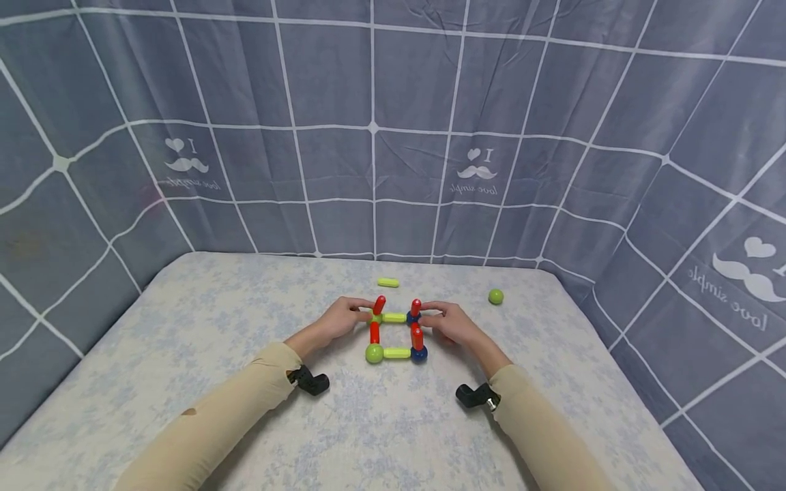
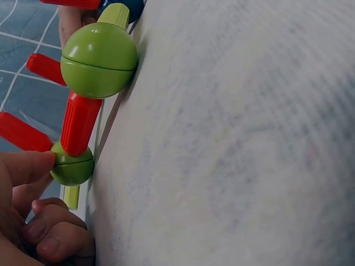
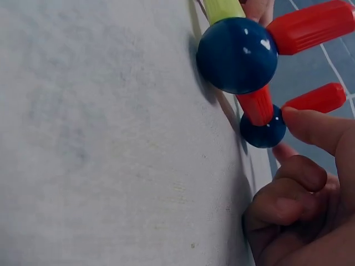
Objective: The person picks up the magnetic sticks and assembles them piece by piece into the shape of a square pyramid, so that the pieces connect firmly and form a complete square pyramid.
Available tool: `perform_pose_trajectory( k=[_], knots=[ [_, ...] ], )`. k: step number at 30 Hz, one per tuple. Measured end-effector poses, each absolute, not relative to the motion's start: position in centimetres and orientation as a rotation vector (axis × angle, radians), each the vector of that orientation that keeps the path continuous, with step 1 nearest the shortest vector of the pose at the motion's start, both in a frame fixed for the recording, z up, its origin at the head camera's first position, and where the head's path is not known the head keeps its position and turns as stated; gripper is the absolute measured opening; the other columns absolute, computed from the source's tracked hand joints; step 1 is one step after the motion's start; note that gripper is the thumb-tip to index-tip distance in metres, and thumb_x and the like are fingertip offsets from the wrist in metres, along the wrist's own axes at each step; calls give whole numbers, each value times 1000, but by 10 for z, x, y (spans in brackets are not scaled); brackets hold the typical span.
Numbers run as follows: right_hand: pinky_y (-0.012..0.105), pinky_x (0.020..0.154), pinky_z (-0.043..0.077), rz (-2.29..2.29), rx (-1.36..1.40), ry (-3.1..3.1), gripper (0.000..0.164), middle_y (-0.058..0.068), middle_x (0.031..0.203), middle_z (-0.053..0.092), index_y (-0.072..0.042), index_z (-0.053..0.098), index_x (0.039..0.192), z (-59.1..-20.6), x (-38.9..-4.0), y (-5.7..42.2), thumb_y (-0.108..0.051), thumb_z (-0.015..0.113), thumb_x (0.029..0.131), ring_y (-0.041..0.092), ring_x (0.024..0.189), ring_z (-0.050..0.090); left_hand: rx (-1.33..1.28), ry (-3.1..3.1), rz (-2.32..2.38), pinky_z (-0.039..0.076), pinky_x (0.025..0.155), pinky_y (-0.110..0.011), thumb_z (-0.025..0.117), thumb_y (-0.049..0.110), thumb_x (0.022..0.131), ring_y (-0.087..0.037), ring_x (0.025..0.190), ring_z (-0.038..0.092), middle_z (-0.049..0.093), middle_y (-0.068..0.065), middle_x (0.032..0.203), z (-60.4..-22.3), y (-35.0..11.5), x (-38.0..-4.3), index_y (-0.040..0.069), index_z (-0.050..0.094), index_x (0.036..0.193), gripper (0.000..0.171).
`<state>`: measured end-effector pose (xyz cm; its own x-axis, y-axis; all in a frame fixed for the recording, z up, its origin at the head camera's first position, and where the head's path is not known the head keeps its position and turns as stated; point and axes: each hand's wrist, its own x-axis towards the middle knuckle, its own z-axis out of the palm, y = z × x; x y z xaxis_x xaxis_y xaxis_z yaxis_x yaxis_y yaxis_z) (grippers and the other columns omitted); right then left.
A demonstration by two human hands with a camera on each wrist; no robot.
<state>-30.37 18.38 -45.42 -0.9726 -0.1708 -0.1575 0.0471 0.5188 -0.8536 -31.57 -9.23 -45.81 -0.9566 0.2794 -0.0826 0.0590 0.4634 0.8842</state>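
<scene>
A square frame of toy balls and rods lies on the table. At its far left corner, my left hand (image 1: 340,318) pinches a green ball (image 2: 72,164) between thumb and fingers. My right hand (image 1: 456,324) holds the far right blue ball (image 3: 263,128) the same way, thumb on its near side. The near corners are a larger-looking green ball (image 1: 374,353) and a blue ball (image 1: 419,354), joined by a yellow-green rod (image 1: 396,353). Red rods form the sides. Other red rods point up from both far balls and the near blue one.
Beyond the frame lies a loose yellow-green rod (image 1: 388,282). A loose green ball (image 1: 495,296) sits farther right. The pale patterned tabletop (image 1: 393,429) meets a blue-grey gridded curtain (image 1: 331,170) at the back and sides.
</scene>
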Motion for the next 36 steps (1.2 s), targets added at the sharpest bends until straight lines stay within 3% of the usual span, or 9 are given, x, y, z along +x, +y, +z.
perform_pose_trajectory(
  k=[3, 5, 10, 14, 23, 36],
  knots=[
    [25, 43, 31, -1452, -79, 2515, 46, -5, 50, 33, -15, 67, 132, -457, -307, 184, -26, 75, 89, 12, 40, 26, 298, 2481, 1499, 35, 68, -31, 67, 16, 94, -17, 68, 37, 65, -9, 123, -459, -91, -317, 15, 71, 128, 35],
    [25, 42, 29, -1457, -65, 2506, 44, -6, 49, 31, -15, 68, 131, -459, -309, 184, -25, 76, 89, 11, 40, 25, 299, 2472, 1500, 34, 64, -30, 68, 17, 93, -15, 62, 36, 65, -7, 103, -459, -89, -318, 15, 71, 128, 35],
    [25, 41, 26, -1478, -35, 2484, 42, -5, 49, 31, -14, 69, 128, -462, -311, 186, -25, 76, 88, 11, 40, 23, 319, 2444, 1501, 34, 57, -28, 69, 17, 94, -13, 52, 35, 47, 0, 68, -460, -88, -320, 15, 71, 129, 35],
    [24, 40, 24, -1499, -20, 2480, 42, -5, 50, 31, -15, 70, 128, -464, -314, 187, -25, 77, 87, 11, 40, 24, 341, 2422, 1509, 32, 52, -27, 69, 17, 93, -12, 48, 34, 38, 4, 54, -460, -89, -322, 15, 71, 128, 35],
    [25, 39, 24, -1486, -1, 2475, 41, -4, 50, 33, -17, 70, 128, -469, -316, 189, -25, 76, 88, 13, 39, 24, 227, 2348, 1621, 27, 45, -25, 61, 11, 92, -10, 43, 27, 31, 7, 51, -460, -88, -333, 15, 73, 124, 35],
    [24, 40, 25, -1465, -32, 2519, 41, -6, 49, 30, -17, 71, 127, -469, -320, 185, -27, 77, 88, 12, 39, 25, 123, 2308, 1812, 29, 45, -26, 71, 16, 92, -11, 42, 28, 30, 7, 50, -464, -79, -371, 7, 71, 124, 34]
  ],
)
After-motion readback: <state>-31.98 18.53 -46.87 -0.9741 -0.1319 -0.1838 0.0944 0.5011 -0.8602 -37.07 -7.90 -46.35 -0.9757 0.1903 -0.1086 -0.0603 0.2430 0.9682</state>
